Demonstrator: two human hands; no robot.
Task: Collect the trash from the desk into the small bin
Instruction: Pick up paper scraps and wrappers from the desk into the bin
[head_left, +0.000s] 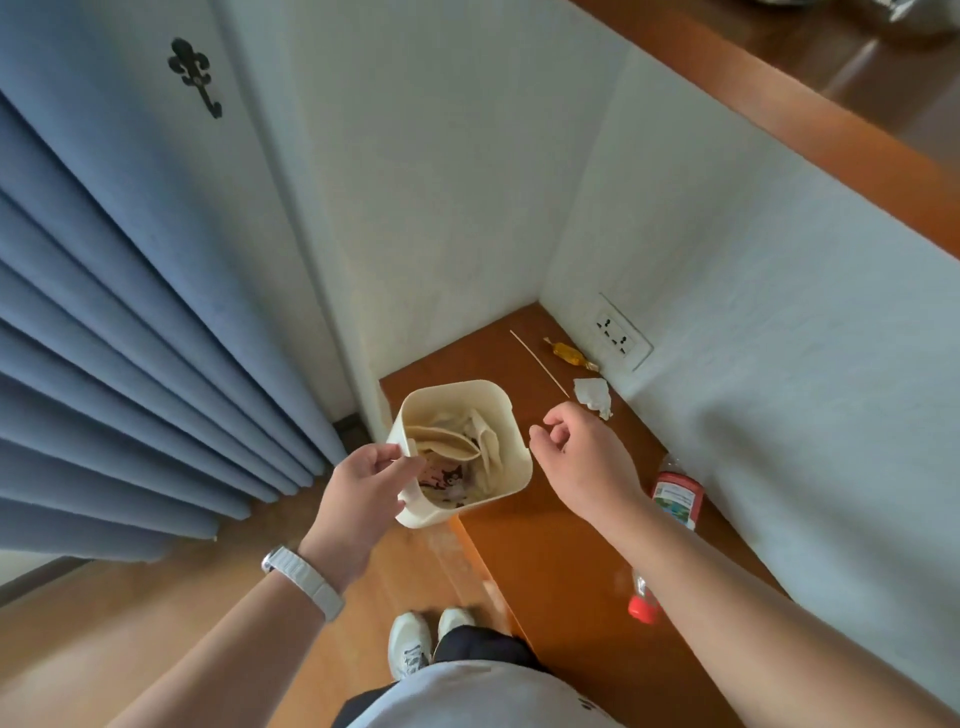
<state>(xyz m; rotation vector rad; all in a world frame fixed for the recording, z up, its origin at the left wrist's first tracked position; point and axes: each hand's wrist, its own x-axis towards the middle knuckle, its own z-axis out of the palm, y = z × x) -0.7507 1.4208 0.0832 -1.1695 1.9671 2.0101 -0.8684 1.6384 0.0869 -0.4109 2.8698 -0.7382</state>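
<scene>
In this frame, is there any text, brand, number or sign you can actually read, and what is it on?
None can be read.
Bottle label: red with a printed picture and small print, too blurred to read.
Printed scrap inside the small bin: dark figure, no legible words.
Wall socket: no visible marking.
Watch: only the band shows.

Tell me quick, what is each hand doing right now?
Left hand: fingers closed on the rim of the small bin, holding it.
Right hand: loosely curled beside the bin, nothing visible in it.
</scene>
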